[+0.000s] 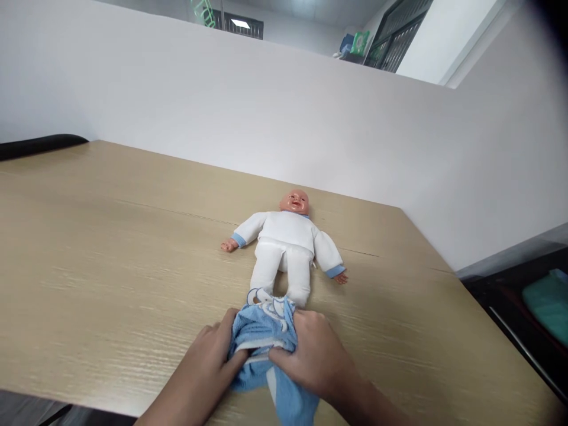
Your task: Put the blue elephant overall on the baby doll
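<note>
A baby doll (286, 242) in a white suit with blue cuffs lies on its back on the wooden table (110, 248), head away from me. At its feet lies a bunched light blue garment (265, 322) with white trim. My left hand (213, 355) grips the garment's left side, fingers curled into the cloth. My right hand (313, 352) grips its right side, thumb tucked into the opening. The doll's feet are hidden behind the cloth.
A white partition wall (266, 106) rises behind the table. A black chair back (39, 145) shows at the far left edge. To the right, below the table's edge, a dark surface holds a teal cloth (548, 302).
</note>
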The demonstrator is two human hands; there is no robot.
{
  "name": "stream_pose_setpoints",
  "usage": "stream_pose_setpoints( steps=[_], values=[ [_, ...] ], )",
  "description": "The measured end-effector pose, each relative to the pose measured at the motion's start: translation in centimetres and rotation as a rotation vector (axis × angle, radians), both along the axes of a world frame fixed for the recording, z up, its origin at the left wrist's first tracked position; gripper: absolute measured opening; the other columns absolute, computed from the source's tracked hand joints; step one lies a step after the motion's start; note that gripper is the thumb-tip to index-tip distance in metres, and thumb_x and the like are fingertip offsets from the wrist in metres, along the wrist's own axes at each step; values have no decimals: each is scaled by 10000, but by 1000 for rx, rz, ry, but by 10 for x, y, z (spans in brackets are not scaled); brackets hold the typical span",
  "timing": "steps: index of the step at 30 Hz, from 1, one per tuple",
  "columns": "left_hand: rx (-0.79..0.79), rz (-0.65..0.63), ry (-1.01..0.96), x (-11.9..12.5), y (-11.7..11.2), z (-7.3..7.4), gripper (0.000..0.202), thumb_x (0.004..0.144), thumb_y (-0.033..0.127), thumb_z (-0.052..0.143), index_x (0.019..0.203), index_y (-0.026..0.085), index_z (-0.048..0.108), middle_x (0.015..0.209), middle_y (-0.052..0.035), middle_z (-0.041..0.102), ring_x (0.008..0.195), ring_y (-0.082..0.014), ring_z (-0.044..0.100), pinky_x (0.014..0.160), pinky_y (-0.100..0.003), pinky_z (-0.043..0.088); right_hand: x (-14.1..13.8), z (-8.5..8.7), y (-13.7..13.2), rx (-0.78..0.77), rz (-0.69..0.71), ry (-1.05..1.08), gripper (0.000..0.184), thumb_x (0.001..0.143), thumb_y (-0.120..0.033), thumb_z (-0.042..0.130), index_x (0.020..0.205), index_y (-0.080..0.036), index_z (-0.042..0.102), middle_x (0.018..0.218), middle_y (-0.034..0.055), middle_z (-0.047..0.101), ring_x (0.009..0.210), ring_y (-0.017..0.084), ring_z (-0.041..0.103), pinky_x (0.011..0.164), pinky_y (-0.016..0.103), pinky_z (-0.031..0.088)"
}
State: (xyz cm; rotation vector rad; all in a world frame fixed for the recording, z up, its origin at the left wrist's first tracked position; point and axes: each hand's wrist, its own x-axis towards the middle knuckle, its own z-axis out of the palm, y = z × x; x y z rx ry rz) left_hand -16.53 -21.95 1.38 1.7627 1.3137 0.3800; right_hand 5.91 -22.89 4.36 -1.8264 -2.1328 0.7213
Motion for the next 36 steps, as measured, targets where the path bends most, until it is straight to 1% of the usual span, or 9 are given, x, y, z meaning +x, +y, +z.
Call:
stream_pose_setpoints(
  steps=[6,13,18,22,25,27,31,33,36],
  values=[
    [175,14,40,8,4,-21,379,932,277,571,1304,243,637,1296,-104,726,1192,-363,601,1104,-559,396,-9,-1,-4,-33,-58,-84,340,827,-363,630,1111,-186,694,1146,125,730,1051,359,710,901,459,542],
    [170,56,-247,8,-2,-31,445,1013,303,483,1457,276,488,1508,-120,579,1356,-315,559,1129,-484,461,-16,-8,-11,-70,-85,7,388,865,-278,596,1223,-203,726,1267,144,732,1177,357,701,1040,496,521],
    [145,80,-425,9,2,-19,339,1049,338,478,1377,253,490,1365,-115,647,1228,-283,632,1065,-436,507,-11,-14,-12,32,-119,272,411,766,-140,633,1136,-251,774,1167,70,804,1116,295,747,1013,408,556],
    [237,84,-457,12,17,-5,263,1046,314,481,1279,225,563,1378,-118,621,1257,-281,599,1103,-424,470,-4,-12,0,121,-35,395,350,813,-125,618,1102,-233,782,1144,57,814,1093,257,758,1008,359,556],
    [199,68,-481,12,36,2,244,1036,306,478,1233,200,575,1292,-108,665,1211,-276,618,1078,-413,487,5,-7,15,112,40,442,210,819,-158,669,990,-216,776,1015,32,818,956,239,767,909,332,583],
    [155,65,-493,10,49,6,249,1031,321,472,1215,193,582,1259,-100,688,1184,-272,634,1050,-403,509,13,-1,24,82,72,451,189,828,-223,729,1013,-213,765,979,29,807,896,238,754,860,337,596],
    [120,53,-408,-1,67,15,350,1012,383,512,1294,191,590,1393,-113,657,1311,-307,591,1116,-427,491,31,8,34,136,155,488,320,902,-397,754,1168,-225,717,1162,62,760,1060,261,709,1010,397,548],
    [98,22,-354,-9,70,21,436,997,428,562,1369,202,572,1470,-114,617,1385,-328,545,1169,-451,455,43,5,35,140,129,555,284,955,-419,702,1154,-216,702,1161,69,739,1094,259,684,1059,412,514],
    [58,-104,-323,-20,72,27,480,998,472,602,1410,229,559,1506,-99,588,1405,-318,533,1194,-452,436,63,-15,34,-11,13,798,334,949,-452,720,1181,-218,666,1145,62,718,1092,246,669,1027,392,525]
  ],
)
